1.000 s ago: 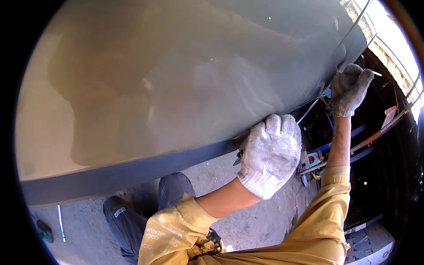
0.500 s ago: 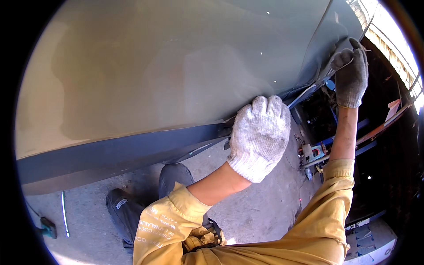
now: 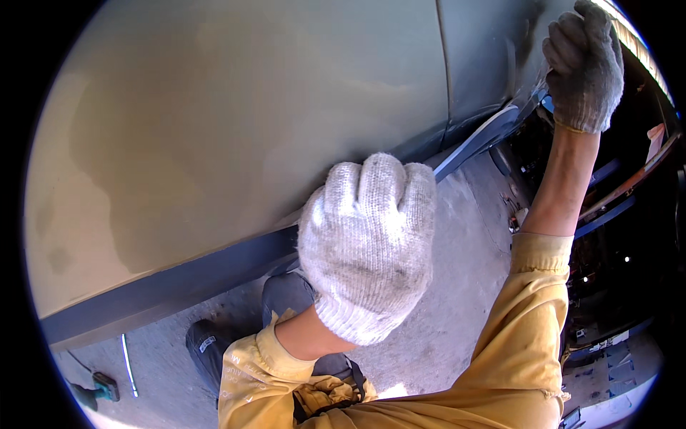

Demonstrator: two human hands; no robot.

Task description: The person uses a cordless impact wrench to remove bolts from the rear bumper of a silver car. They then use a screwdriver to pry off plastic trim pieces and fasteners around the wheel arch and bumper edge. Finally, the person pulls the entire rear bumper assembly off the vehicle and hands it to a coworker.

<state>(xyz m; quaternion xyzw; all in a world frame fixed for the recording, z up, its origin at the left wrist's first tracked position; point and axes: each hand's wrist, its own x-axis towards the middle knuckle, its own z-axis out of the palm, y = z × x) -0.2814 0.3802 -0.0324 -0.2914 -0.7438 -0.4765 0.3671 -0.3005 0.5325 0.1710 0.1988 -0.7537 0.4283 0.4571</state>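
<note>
A large grey-brown vehicle body panel [image 3: 236, 129] fills the upper left. Along its lower edge runs a dark blue-grey trim strip [image 3: 179, 286]. My left hand [image 3: 368, 250], in a white knitted glove, is at this edge with its fingers curled in and their tips hidden. A narrow dark strip with a pale rim [image 3: 475, 143] comes out from behind that hand and runs to the upper right, standing off the body. My right hand [image 3: 586, 68], in a soiled grey glove, is closed in a fist beside the panel at the upper right; what it holds is hidden.
On the concrete floor [image 3: 464, 236] at the lower left lie a thin pale rod [image 3: 129, 365] and a green-and-black power tool [image 3: 106, 386]. Dark racks with a rusty bar [image 3: 629, 179] stand at the right, above a pale box [image 3: 614, 386]. My knees are under the panel.
My left hand has moved left and nearer along the edge. My right hand has gone up and slightly right; the thin strand seen at it no longer shows. The pale-rimmed strip shows longer.
</note>
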